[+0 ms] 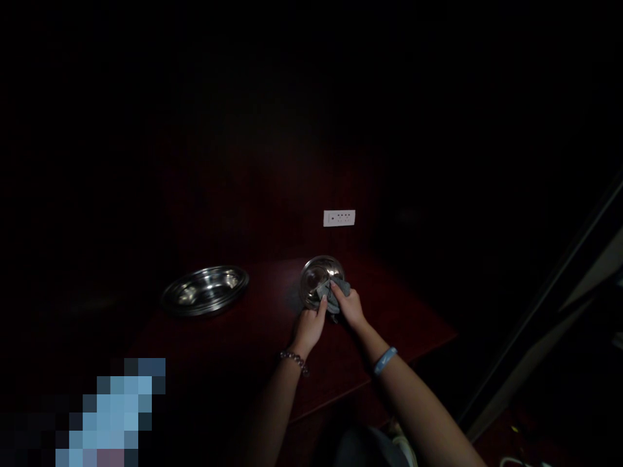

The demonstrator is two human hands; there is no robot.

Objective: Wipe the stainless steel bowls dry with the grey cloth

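Observation:
A shiny round metal bowl (314,275) is tilted toward me above the dark red table. Both hands are at its near rim, with a grey cloth (327,299) bunched between them and the metal. My left hand (310,326) is closed around the rim at the lower left, its thumb pressing on the cloth. From the right, my right hand (351,306) grips the cloth against the inside of the bowl, thumb on top. The fingers beneath the bowl are hidden.
Several stacked metal basins (207,290) lie at the left of the table (272,337). A white socket panel (339,218) is on the wall behind. The table's front edge runs below my forearms. A blurred blue patch covers the lower left, and the surroundings are very dark.

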